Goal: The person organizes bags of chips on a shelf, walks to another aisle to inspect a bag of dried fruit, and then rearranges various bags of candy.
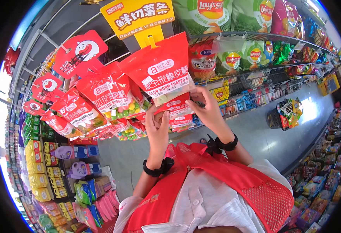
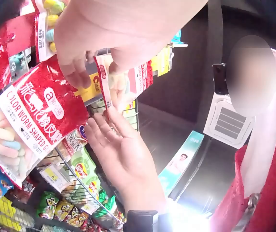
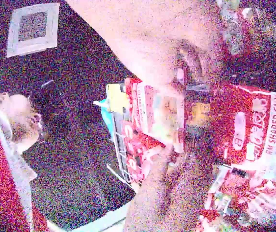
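Observation:
Both hands are at the lower end of the hanging red candy bags in the head view. The left hand (image 1: 157, 132) has its fingers and thumb at one side of a small bag of worm-shaped gummies (image 2: 120, 89). Across from it, the right hand (image 1: 210, 108) pinches the same bag's other edge between thumb and fingers, as the left wrist view shows. A larger-looking red bag of worm-shaped gummies (image 1: 159, 73) hangs in front on the rack and overlaps the space between the hands. The right wrist view is grainy, with the gummy bag (image 3: 162, 113) between the hands.
More red candy bags (image 1: 108, 91) hang to the left, under red tags (image 1: 81, 52). A yellow sign (image 1: 137, 17) stands above the hook. Shelves of green chip bags (image 1: 203, 15) run along the right. Yellow packs (image 1: 34, 167) fill the lower left, and a basket of snacks (image 1: 289, 112) stands on the floor.

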A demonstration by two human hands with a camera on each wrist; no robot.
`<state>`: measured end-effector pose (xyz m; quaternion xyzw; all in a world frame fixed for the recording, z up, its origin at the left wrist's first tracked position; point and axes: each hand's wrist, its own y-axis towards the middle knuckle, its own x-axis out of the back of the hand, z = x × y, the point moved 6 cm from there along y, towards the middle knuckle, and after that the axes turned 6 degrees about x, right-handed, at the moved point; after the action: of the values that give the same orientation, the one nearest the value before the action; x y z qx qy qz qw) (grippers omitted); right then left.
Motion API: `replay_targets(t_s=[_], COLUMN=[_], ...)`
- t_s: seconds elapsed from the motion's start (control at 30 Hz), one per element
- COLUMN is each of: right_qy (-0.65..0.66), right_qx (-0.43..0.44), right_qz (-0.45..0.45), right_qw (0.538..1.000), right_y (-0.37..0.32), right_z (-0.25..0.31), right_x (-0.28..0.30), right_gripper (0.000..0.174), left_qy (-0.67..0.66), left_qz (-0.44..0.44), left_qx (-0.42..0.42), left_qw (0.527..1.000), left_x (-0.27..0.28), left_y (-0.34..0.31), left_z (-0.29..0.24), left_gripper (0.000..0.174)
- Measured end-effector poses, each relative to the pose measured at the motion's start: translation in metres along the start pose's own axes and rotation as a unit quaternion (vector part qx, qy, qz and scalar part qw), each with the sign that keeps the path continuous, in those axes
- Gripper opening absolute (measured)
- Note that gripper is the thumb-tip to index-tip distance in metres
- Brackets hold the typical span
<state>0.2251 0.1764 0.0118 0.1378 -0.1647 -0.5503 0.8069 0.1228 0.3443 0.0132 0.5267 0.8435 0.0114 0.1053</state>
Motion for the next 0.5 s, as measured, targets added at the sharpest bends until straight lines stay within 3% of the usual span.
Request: replay_targets(t_s=[0.17, 0.37, 0.5], right_qy=[-0.003, -0.012, -0.015], right_qx=[-0.027, -0.038, -0.046], right_qz=[0.003, 0.007, 0.029], right_qw=[1.000, 0.999, 0.998], right_y=[-0.012, -0.021, -0.023], right_z=[-0.026, -0.049, -0.064], right_x=[-0.008, -0.019, -0.024], right_gripper=[0.053, 0.046, 0.045], left_qy=[0.011, -0.118, -0.051], left_qz=[-0.004, 0.044, 0.023], left_qx=[0.007, 0.128, 0.083], left_qw=[1.000, 0.984, 0.995], left_x=[0.001, -0.006, -0.001], left_y=[0.000, 0.001, 0.003], left_z=[0.003, 0.010, 0.015], left_gripper=[0.034, 0.030, 0.029])
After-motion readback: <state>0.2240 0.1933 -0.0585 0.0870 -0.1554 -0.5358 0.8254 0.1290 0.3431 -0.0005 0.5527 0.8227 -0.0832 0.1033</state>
